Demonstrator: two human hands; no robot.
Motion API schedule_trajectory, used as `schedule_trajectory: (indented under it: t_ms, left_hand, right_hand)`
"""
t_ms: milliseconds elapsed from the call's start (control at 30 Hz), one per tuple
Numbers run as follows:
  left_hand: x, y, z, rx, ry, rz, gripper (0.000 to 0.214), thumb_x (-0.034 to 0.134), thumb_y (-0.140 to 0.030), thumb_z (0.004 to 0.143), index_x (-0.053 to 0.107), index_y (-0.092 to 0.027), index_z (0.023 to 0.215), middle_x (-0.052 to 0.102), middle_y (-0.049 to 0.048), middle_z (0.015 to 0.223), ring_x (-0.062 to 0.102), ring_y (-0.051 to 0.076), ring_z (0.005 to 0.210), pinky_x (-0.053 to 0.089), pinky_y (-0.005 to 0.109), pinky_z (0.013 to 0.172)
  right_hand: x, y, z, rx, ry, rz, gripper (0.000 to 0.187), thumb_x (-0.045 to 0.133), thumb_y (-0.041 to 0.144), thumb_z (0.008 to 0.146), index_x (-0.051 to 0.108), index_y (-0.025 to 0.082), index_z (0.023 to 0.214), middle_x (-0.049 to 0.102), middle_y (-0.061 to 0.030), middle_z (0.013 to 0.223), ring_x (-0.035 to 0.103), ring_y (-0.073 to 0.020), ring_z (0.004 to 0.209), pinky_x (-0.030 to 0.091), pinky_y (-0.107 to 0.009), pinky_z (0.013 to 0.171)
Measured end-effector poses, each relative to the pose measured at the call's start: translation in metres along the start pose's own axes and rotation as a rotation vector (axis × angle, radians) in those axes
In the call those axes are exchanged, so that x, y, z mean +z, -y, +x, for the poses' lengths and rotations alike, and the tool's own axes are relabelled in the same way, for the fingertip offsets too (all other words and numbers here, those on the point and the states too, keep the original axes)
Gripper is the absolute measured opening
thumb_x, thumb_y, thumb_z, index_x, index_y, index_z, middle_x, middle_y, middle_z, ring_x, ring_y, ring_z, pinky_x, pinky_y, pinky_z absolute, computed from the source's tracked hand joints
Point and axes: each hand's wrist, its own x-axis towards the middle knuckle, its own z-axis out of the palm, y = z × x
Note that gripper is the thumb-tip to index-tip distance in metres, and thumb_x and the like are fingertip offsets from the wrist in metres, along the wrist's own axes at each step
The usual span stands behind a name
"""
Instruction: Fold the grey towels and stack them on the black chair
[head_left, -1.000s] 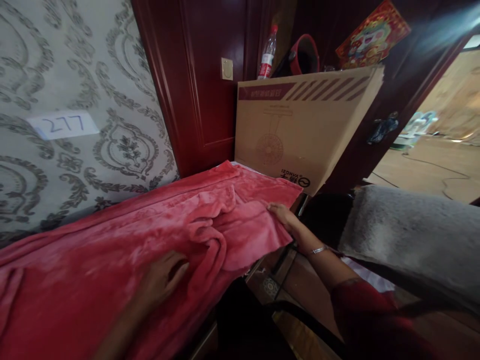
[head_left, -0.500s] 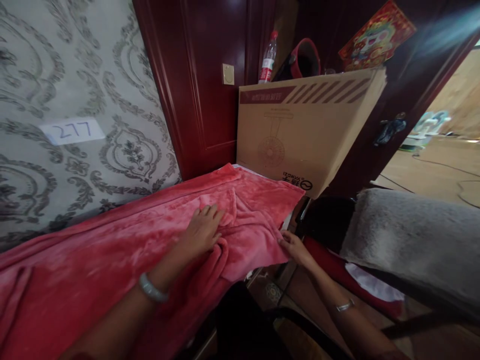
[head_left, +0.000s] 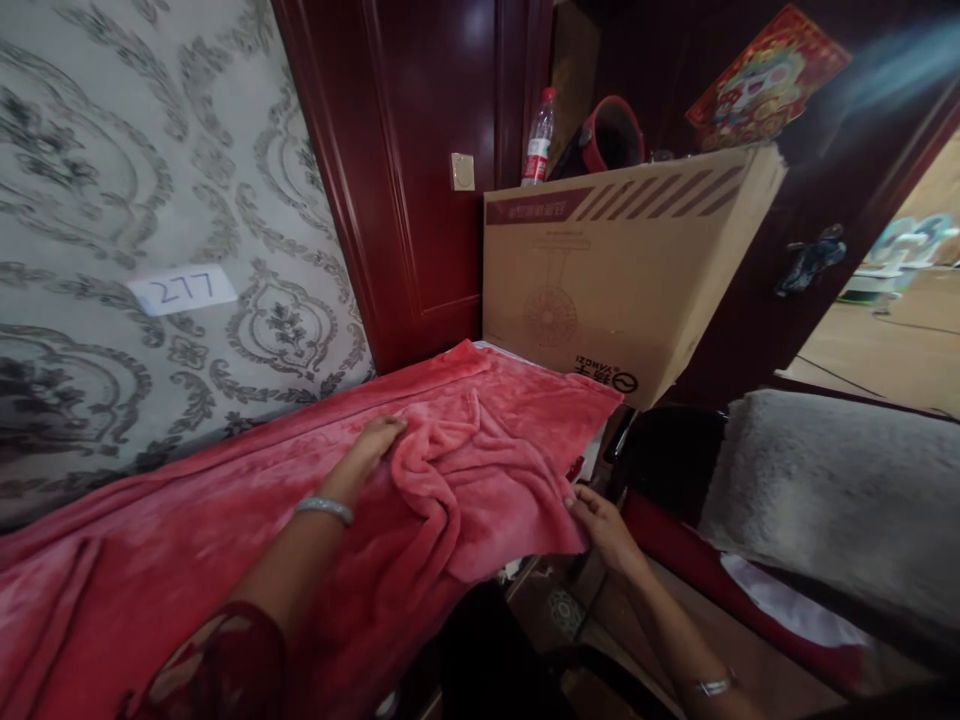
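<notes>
A plush red-pink blanket [head_left: 300,540] lies spread over a long surface along the wall, with rumpled folds toward its right part. My left hand [head_left: 381,438] is on the blanket beside these folds, its fingers curled in on the fabric. A bracelet circles that wrist. At the blanket's right edge, my right hand [head_left: 604,525] pinches the cloth between thumb and fingers. That wrist wears a silver bangle. What lies under the blanket is mostly hidden; a pale edge shows near the box.
A large cardboard box [head_left: 600,280] stands at the blanket's far end, with a red-capped bottle [head_left: 538,140] behind its top edge. To the right is a seat with a grey furry cover [head_left: 832,500]. Patterned wallpaper [head_left: 187,200] bounds the left side.
My left hand has moved left and away from me across the blanket, and the folds beside it now stand up more. My right hand stays at the blanket's edge. The view has shifted slightly.
</notes>
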Motion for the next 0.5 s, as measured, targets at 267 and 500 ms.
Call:
schedule_trajectory:
  t_ms: [267,500]
  left_hand:
    - [0.016,-0.002,-0.044,0.492,-0.08,0.813,0.025,0.07,-0.032,0.078,0.063,-0.017,0.096,0.062,0.0121,0.108,0.058,0.029,0.107,0.046,0.041,0.096]
    - [0.031,0.007,-0.046,0.332,0.039,1.132,0.014,0.049,-0.016,0.088,0.062,-0.016,0.093,0.067,0.013,0.097,0.064,0.026,0.09,0.046,0.036,0.08]
  right_hand:
    - [0.002,0.005,-0.013,0.04,-0.005,0.071,0.061,0.081,0.072,0.057,0.072,0.023,0.091,0.073,-0.0081,0.09,0.066,-0.0265,0.079,0.052,-0.039,0.078]
    - [-0.006,0.011,-0.017,0.063,0.024,0.022,0.052,0.083,0.068,0.056,0.067,0.021,0.073,0.065,-0.003,0.07,0.057,-0.0193,0.063,0.048,-0.032,0.063]
